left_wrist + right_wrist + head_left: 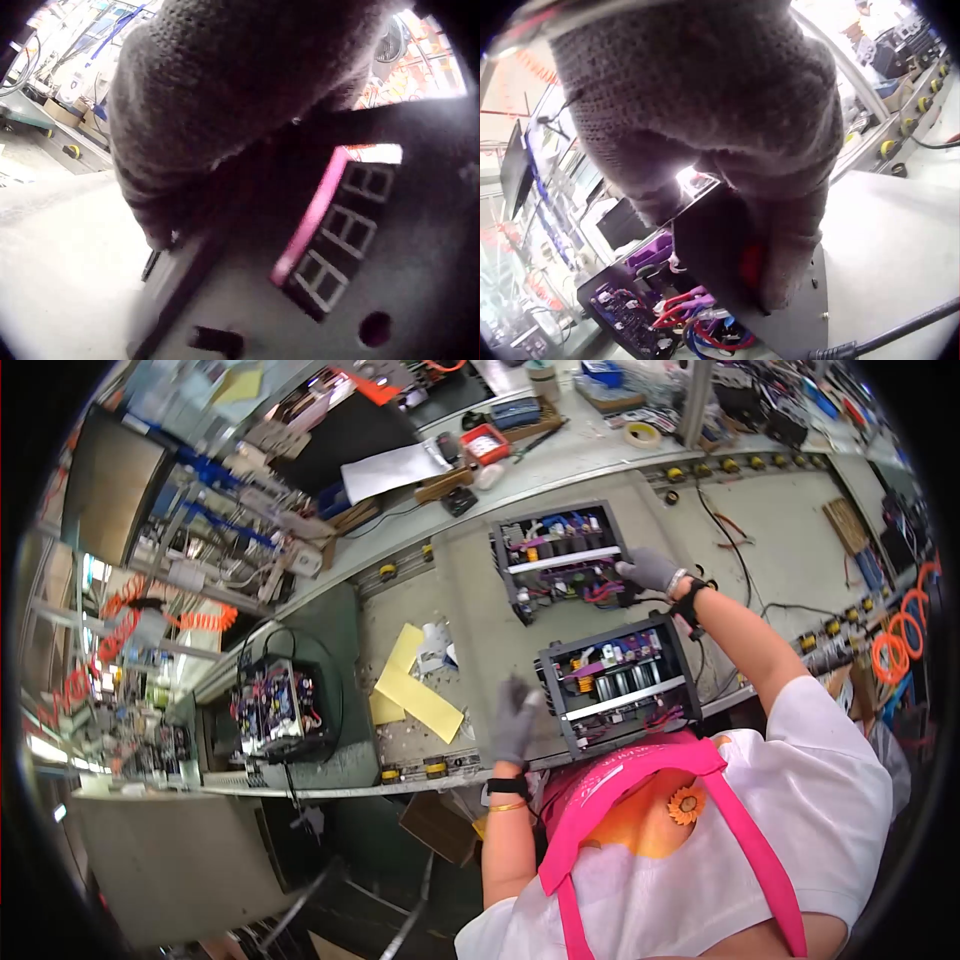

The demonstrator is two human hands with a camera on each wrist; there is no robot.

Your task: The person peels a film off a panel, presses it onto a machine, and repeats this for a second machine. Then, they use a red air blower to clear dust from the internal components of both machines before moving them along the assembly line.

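Note:
Two open dark-cased electronic units with circuit boards, wires and a pale crossbar lie on the bench. My gloved right hand (652,572) grips the right end of the far unit (565,557). In the right wrist view, thumb and fingers straddle its dark side panel (712,232), beside red and purple wires (705,319). My gloved left hand (515,722), blurred in the head view, is at the left end of the near unit (622,685), fingers extended. In the left wrist view that hand lies close over a dark panel with a digit display (341,232); some fingertips are hidden.
Yellow paper sheets (420,695) lie left of the units. Another open unit (278,710) stands on a green board (345,735) farther left. A black cable (735,545) and pliers (735,532) are at the right. A shelf behind holds a red box (486,445) and tape (641,435).

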